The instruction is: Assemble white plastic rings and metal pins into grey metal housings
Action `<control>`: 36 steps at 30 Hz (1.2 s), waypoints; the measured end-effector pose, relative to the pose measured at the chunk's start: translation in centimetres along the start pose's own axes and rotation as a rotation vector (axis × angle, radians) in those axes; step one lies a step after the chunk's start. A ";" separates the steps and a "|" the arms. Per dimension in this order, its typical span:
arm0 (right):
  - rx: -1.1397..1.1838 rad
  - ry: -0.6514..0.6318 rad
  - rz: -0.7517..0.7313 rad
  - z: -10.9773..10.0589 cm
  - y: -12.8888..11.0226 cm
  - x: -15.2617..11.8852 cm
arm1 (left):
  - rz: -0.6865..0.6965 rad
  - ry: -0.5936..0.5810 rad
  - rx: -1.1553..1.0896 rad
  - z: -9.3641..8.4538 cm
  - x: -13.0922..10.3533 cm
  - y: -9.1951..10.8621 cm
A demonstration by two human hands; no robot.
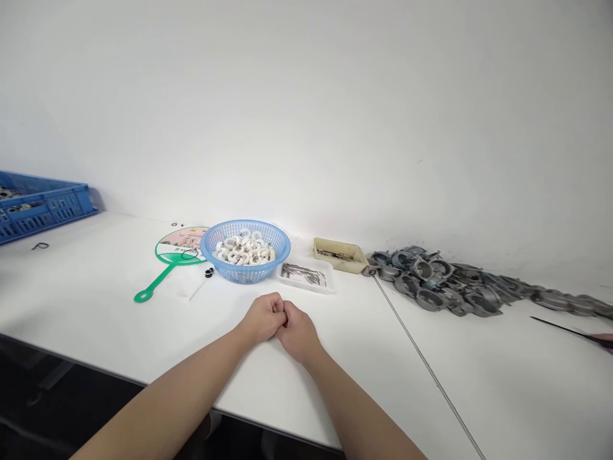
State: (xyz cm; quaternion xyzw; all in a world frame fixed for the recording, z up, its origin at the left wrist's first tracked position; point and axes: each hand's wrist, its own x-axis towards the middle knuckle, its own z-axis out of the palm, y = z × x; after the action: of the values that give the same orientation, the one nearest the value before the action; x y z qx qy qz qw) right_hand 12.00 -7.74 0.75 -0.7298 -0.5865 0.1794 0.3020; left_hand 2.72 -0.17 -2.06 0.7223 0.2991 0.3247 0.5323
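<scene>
My left hand [263, 317] and my right hand [297, 331] rest together on the white table [268, 383], fingers curled in and touching each other. Whether something small lies between them is hidden. Just beyond them stands a blue mesh basket [215, 265] holding white ring-shaped parts [244, 248]. To its right lies a white tray [323, 287] with thin dark metal pieces [301, 273].
A tan box [341, 262] and a heap of grey metal housings [431, 281] lie at the right. A green-handled fan [158, 281] and a blue crate [48, 207] are at the left. Another person's hand [604, 337] holds a dark tool [565, 328] at the right edge.
</scene>
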 end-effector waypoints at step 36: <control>-0.027 -0.001 -0.006 0.3 -0.1 0.1 | 0.009 0.010 0.030 -0.5 -0.1 0.1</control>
State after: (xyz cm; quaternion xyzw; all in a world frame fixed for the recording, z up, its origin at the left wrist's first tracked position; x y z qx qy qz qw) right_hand 11.76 -7.54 0.65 -0.7320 -0.5911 0.1710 0.2925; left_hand 2.30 -0.01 -1.85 0.7300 0.3034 0.3258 0.5185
